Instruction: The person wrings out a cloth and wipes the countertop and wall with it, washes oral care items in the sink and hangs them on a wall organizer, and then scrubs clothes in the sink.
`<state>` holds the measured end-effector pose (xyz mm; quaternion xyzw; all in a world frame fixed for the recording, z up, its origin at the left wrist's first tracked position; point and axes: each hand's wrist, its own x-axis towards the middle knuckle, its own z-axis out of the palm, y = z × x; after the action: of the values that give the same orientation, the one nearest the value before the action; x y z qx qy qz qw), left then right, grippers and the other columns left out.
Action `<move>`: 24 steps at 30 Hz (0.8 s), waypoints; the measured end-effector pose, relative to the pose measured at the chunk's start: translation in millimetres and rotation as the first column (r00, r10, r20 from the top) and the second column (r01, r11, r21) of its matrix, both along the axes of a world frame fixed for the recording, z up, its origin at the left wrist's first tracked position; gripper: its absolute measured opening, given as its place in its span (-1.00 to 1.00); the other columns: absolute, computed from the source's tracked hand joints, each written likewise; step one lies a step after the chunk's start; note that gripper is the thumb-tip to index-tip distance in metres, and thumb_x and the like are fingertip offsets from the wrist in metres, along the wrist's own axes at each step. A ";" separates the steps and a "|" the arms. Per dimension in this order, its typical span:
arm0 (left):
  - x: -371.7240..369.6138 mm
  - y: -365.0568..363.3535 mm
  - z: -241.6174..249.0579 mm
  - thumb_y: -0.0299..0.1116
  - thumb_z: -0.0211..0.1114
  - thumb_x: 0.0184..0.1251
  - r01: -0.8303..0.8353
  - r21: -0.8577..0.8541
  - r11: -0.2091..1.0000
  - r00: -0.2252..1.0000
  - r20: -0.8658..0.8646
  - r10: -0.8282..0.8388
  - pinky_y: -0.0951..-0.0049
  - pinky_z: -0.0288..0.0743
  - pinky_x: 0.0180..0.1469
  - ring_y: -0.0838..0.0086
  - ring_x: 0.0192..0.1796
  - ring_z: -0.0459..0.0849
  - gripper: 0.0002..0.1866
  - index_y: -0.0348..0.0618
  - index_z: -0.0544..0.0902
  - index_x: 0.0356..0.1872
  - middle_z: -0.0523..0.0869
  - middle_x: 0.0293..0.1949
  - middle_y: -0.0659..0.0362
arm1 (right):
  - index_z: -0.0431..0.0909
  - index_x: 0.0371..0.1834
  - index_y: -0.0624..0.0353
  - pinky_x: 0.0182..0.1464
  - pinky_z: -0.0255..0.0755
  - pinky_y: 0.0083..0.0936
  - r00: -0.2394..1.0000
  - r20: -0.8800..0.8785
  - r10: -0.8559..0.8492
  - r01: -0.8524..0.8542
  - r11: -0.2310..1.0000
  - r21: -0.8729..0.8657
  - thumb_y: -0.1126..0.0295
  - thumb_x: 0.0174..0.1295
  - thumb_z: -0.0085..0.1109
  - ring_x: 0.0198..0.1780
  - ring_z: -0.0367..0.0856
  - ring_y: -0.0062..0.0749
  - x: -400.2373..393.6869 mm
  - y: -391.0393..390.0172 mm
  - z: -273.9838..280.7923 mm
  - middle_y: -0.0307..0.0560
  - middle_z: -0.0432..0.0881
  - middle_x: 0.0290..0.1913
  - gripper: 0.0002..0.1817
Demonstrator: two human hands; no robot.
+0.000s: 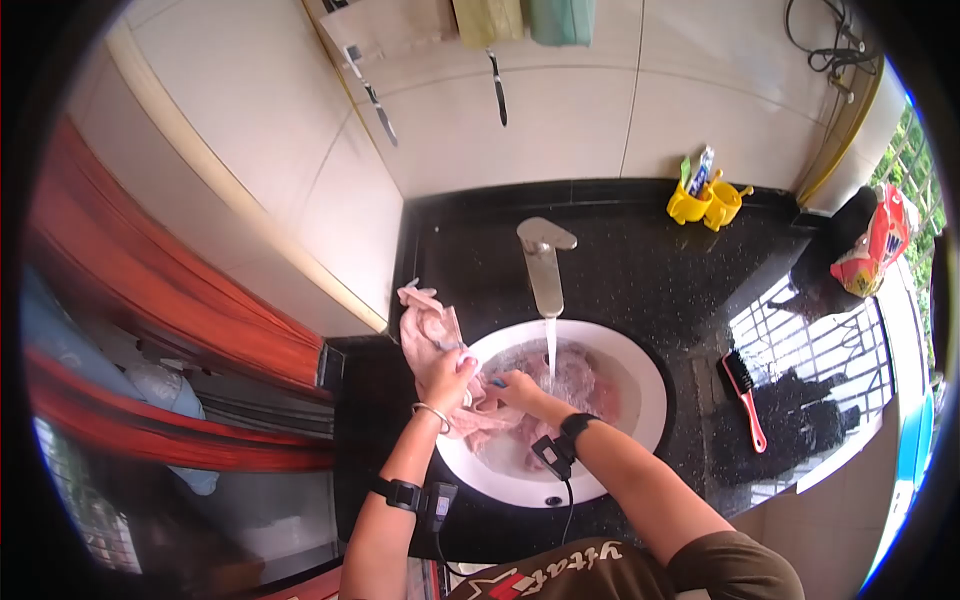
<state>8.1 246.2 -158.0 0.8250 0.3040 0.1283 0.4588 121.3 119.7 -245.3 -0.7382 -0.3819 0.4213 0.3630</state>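
My left hand [452, 380] is closed on a wet pink garment [428, 338] at the left rim of the sink. Part of that cloth lies bunched on the counter, and part hangs over the rim into the basin. Close beside it, my right hand [518, 390] is closed with its fingers at the same cloth. A small blue bit [497, 382] shows at its fingertips; I cannot make out what it is. More pink cloth [585, 375] lies in the water of the white oval sink [652, 400]. Water runs from the metal faucet [543, 265] into the basin.
A red-handled brush [747, 400] rests on the black counter [630, 270] to the right. Yellow cups [705, 203] with a toothpaste tube stand at the back wall. A red and white bag [877, 245] sits far right. Orange curtain-like cloth [190, 270] hangs left.
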 end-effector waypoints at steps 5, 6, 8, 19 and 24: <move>33.2 -29.4 12.8 -0.36 0.21 0.33 0.010 -0.434 0.901 0.965 0.241 0.105 0.68 0.41 -0.36 0.69 -0.40 0.54 -0.89 -0.17 0.57 -0.30 0.60 -0.43 0.30 | 0.60 -0.17 0.23 -0.24 0.52 -0.51 0.592 -0.633 -0.498 0.678 0.733 0.057 0.37 0.22 0.10 -0.26 0.61 -0.50 45.2 -56.7 36.3 -0.23 0.64 -0.32 -0.79; 49.6 -39.1 8.1 -0.36 0.23 0.31 -0.001 -0.483 0.876 0.966 0.226 0.126 0.63 0.41 -0.36 0.66 -0.39 0.54 -0.89 -0.18 0.58 -0.34 0.61 -0.44 0.29 | 0.60 -0.15 0.20 -0.22 0.53 -0.43 0.782 -0.370 -0.503 0.565 0.821 0.079 0.34 0.18 0.13 -0.26 0.64 -0.42 58.1 -66.6 36.0 -0.17 0.65 -0.33 -0.77; 87.9 -59.8 -19.0 -0.38 0.22 0.30 -0.028 -0.557 0.830 0.964 0.205 0.170 0.57 0.43 -0.34 0.61 -0.36 0.55 -0.89 -0.19 0.60 -0.37 0.61 -0.44 0.28 | 0.59 -0.13 0.16 -0.21 0.54 -0.35 0.897 -0.056 -0.439 0.442 0.894 0.068 0.30 0.15 0.16 -0.26 0.66 -0.34 72.2 -68.2 53.7 -0.12 0.67 -0.34 -0.74; 114.0 -77.1 -15.5 -0.19 0.09 0.37 0.267 -0.964 -0.008 0.959 0.266 -0.091 0.25 0.53 -0.16 0.51 -0.22 0.57 -0.84 0.11 0.55 -0.12 0.59 -0.28 0.32 | 0.66 -0.21 0.07 -0.14 0.51 -0.24 0.903 -0.009 -0.429 0.424 0.889 0.175 0.13 0.05 0.31 -0.26 0.65 -0.12 91.2 -89.6 86.0 0.01 0.66 -0.39 -0.69; 77.5 -55.2 -19.7 -0.26 -0.02 0.45 0.308 -0.943 -0.123 0.947 0.317 -0.057 -0.19 0.45 0.08 0.46 -0.25 0.56 -0.75 0.28 0.45 0.08 0.56 -0.24 0.29 | 0.54 -0.03 0.12 -0.14 0.49 -0.33 0.796 0.210 -0.567 0.464 0.795 0.390 0.12 0.24 0.13 -0.25 0.61 -0.14 69.0 -40.2 41.6 0.02 0.61 -0.26 -0.64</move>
<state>85.6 190.9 -177.8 0.2350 0.1403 -0.1330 0.9526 190.2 79.5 -203.7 -0.8037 -0.2789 0.1133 0.5133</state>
